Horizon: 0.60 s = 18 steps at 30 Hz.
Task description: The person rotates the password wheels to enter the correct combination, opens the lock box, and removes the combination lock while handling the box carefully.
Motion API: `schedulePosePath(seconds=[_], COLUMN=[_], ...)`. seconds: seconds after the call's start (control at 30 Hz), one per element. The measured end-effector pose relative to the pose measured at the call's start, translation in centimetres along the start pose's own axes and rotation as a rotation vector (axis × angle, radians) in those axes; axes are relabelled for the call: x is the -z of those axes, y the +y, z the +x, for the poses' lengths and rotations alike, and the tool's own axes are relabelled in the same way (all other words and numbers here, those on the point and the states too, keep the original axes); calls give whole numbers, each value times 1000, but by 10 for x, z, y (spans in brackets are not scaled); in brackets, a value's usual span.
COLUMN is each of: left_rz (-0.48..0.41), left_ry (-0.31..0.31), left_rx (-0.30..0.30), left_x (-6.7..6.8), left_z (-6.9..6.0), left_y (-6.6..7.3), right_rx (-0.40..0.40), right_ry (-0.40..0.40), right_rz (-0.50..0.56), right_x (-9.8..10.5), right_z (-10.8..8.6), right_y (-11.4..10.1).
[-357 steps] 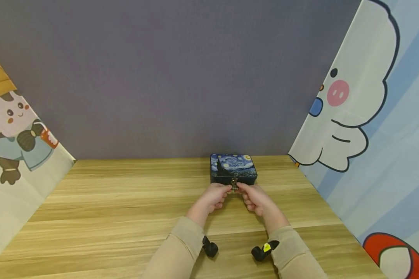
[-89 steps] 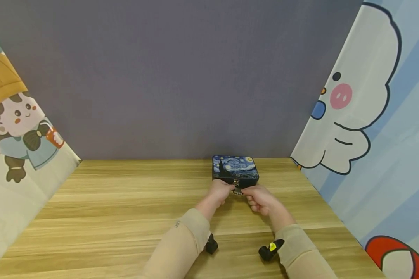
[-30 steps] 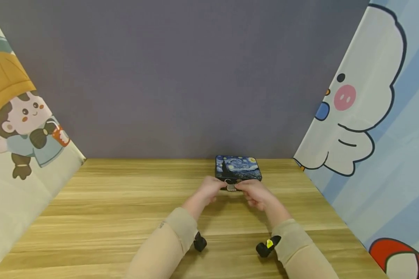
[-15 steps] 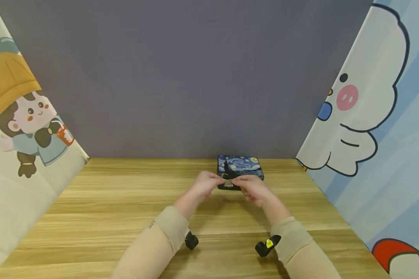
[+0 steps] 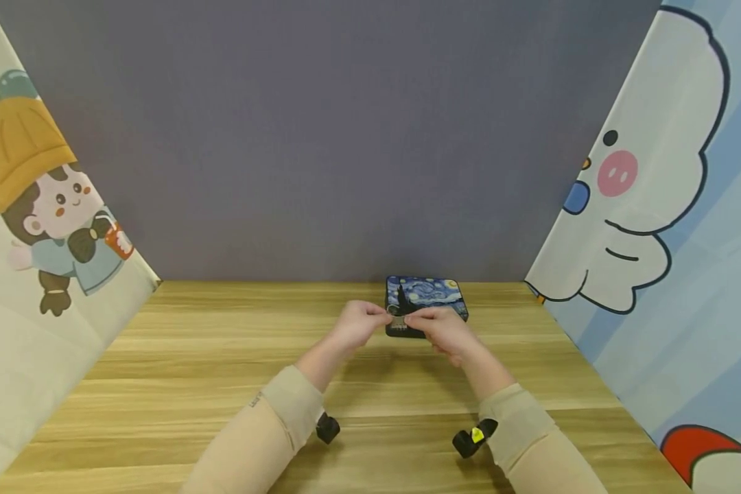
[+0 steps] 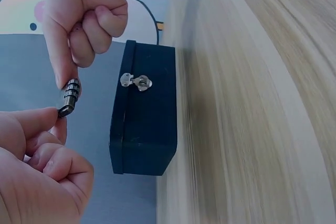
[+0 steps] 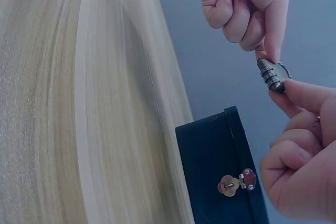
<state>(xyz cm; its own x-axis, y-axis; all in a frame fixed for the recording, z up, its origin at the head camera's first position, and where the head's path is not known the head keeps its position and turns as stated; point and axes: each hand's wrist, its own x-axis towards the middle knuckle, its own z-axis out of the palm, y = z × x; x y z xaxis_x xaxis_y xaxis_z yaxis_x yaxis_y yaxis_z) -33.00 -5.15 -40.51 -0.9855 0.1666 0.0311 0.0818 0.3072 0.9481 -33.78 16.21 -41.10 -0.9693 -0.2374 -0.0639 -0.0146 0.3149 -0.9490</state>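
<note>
Between both hands, a small metal combination padlock [image 5: 398, 322] is held up in front of the box, apart from it. My left hand [image 5: 354, 324] pinches one side of the padlock with thumb and finger. On the other side my right hand [image 5: 444, 329] pinches it the same way. Number rings on the padlock [image 7: 271, 75] show in the right wrist view, with the curved shackle beside them; whether the shackle is open I cannot tell. The dark box [image 6: 147, 124], its lid printed with a swirling night-sky painting, stands closed. Its metal latch [image 6: 137, 81] carries no padlock.
The box stands at the back of the wooden table [image 5: 222, 357], near the grey back panel [image 5: 321, 151]. Cartoon-printed side panels [image 5: 642, 192] border the table left and right. A black wrist device [image 5: 467, 442] hangs at the right sleeve, another at the left.
Earlier the hands held the padlock at the box's latch. It has since come off, and both hands have raised it and carried it left, away from the box front. The head view has shifted slightly.
</note>
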Motion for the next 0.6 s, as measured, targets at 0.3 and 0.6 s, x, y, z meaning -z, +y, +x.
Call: schedulePosePath(seconds=[0.3, 0.6], left_rz=[43, 107], left_ry=[12, 20], left_rx=[-94, -160], left_x=[4, 7], left_z=[-8, -16], left_y=[2, 5], right_rx=[36, 126], right_ry=[17, 4], right_rz=[-54, -68], right_x=[-4, -6], right_z=[-5, -9], right_y=[-8, -9])
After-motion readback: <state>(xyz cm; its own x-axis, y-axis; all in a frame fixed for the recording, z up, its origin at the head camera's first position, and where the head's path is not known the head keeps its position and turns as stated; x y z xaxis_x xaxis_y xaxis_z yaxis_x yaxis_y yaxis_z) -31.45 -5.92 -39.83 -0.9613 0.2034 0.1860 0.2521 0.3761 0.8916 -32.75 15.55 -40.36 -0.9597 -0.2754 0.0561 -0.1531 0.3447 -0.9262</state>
